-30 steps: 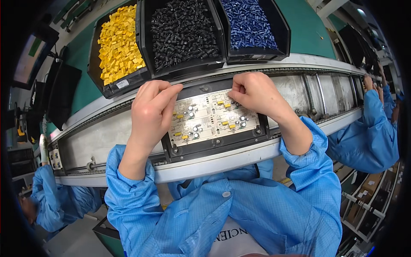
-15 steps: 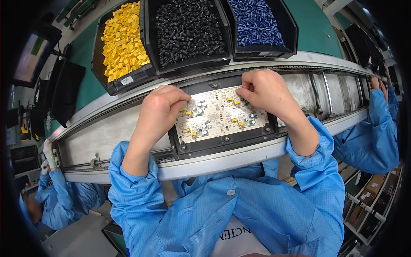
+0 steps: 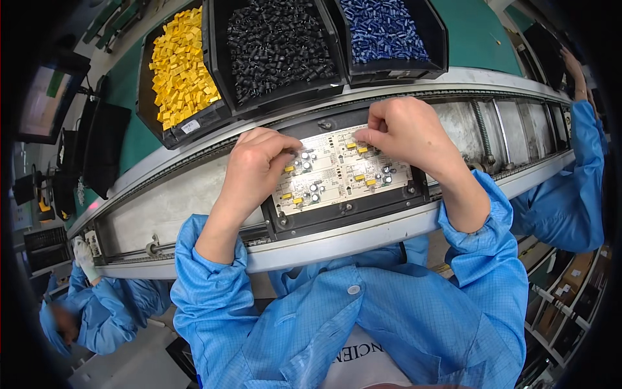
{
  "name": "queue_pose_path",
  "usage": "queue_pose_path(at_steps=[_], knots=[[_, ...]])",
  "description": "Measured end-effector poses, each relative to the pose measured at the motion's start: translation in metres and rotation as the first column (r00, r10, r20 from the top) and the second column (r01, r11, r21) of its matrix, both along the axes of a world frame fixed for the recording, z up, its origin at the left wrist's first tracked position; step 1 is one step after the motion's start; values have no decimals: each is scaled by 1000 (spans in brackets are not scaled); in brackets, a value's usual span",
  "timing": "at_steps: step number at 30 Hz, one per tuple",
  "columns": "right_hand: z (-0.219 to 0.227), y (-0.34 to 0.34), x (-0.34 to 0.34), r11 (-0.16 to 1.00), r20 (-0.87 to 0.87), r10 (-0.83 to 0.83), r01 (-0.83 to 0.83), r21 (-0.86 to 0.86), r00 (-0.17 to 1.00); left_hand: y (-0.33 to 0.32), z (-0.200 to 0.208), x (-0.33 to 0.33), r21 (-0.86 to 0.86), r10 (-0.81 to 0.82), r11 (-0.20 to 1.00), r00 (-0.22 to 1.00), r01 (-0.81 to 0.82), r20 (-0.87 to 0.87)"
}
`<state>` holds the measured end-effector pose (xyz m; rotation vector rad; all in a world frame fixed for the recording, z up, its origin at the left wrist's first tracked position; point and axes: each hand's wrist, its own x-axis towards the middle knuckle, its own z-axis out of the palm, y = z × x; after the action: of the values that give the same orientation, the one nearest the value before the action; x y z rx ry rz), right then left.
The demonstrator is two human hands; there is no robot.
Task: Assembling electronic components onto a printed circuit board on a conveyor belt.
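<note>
A white circuit board (image 3: 329, 196) lies in a black carrier frame (image 3: 317, 222) in front of me, fitted with yellow block-shaped parts, small round capacitors and other components. My left hand (image 3: 256, 161) hangs over the board's far left section, thumb and fingers closed in a pinch at the capacitors there. Above the far right section, my right hand (image 3: 409, 133) is pinched too, its fingertips close to a pair of yellow parts (image 3: 357, 147). Whatever either pinch holds is hidden by the fingers.
Black bins stand beyond the conveyor rail (image 3: 382, 228), holding yellow blocks (image 3: 184, 71), black components (image 3: 282, 48) and blue cylindrical parts (image 3: 385, 32). A gloved co-worker (image 3: 84, 253) is at the left end. Another co-worker in blue (image 3: 560, 194) is at the right.
My left fingertips have shifted slightly right over the board, and my right fingertips slightly left. The view has shifted a little. At the far right, a co-worker's hand has gone up.
</note>
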<state>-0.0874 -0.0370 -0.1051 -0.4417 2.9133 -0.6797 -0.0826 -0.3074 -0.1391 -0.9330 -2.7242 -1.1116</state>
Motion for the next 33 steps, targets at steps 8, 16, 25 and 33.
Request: queue_pose_path(at_steps=[8,16,25,33], knots=[[1,5,1,994,-65,-48,42,-98,997,13,3,6,-79,54,995,998,-56,-38],[4,10,0,991,-105,-27,13,-137,994,16,0,1,-126,7,992,990,-26,-142],[3,20,-4,990,-210,-138,134,-34,968,21,31,-29,84,101,994,872,-69,-479],[2,44,-3,947,-156,-212,242,210,965,48,29,-90,-384,132,825,802,-414,-582]])
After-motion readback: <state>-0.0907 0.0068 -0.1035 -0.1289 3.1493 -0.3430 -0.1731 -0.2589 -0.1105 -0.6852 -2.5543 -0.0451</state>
